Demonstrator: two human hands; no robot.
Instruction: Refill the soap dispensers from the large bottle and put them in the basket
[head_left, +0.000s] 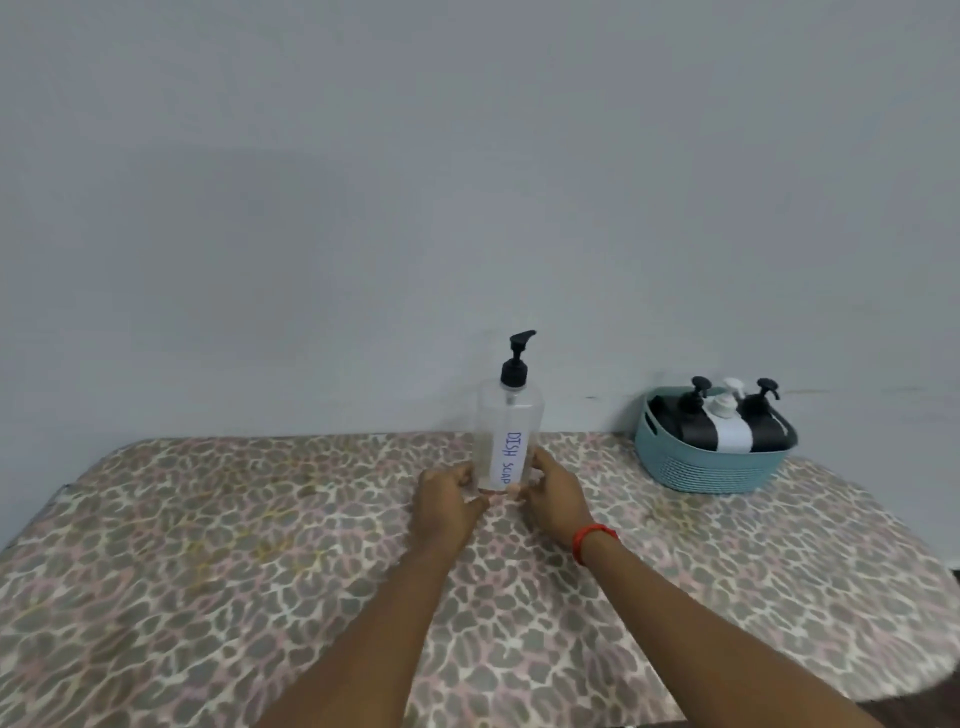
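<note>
A tall clear bottle (508, 431) with a black pump and a "DISH SOAP" label stands upright at the far middle of the table. My left hand (447, 501) wraps its base from the left. My right hand (553, 493), with a red band at the wrist, holds the base from the right. A teal basket (711, 467) sits at the far right. Inside it lie two black dispensers (685, 421) (766, 423) with black pumps and a white dispenser (732, 431) between them.
The table (208, 545) wears a leopard-print cloth and stands against a plain grey wall (467, 182). Its left and right edges curve away near the frame's sides.
</note>
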